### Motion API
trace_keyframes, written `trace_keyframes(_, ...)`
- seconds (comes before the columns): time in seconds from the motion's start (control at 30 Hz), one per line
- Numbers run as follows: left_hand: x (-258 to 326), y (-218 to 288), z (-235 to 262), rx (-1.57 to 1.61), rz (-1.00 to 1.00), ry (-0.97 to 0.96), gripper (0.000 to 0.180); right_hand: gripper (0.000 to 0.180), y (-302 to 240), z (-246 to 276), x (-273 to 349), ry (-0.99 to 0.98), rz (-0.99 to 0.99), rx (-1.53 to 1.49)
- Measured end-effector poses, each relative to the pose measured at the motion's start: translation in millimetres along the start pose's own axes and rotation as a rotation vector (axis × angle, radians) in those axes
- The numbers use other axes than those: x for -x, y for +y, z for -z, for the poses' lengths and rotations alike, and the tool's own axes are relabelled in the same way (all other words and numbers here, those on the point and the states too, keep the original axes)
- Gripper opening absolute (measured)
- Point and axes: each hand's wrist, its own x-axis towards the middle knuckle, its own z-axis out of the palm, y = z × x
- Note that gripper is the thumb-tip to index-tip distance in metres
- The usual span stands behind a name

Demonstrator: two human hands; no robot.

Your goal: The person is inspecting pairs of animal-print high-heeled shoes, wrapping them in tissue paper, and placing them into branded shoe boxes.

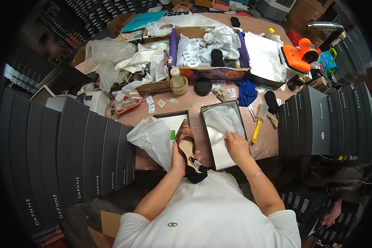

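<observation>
The slingback shoe, patterned at the toe and black at the heel, lies sole-up over the bench's near edge, clamped at its heel in the left hand. Just right of it sits the open shoebox, where the right hand presses fingers together on the white tissue paper. This looks like the lining step; next, the shoe likely needs lowering onto the smoothed paper. Stacked dark boxes flank the left end.
</observation>
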Motion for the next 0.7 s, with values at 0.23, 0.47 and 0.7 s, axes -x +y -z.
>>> trace_keyframes(0.23,12.8,-32.5,-50.1,-0.174,-0.211,0.034,0.074,0.055,-57.1,-32.8,-26.9,-0.352,-0.011,-0.804)
trace_keyframes(0.47,30.7,-26.4,-57.2,-0.125,-0.119,0.004,0.070,0.063,-66.2,-77.8,-43.2,-0.362,-0.155,-0.869)
trace_keyframes(0.7,-47.9,18.4,-20.8,-0.298,-0.064,-0.168,0.036,0.061,-74.7,-52.3,-16.6,-0.407,-0.097,-0.882)
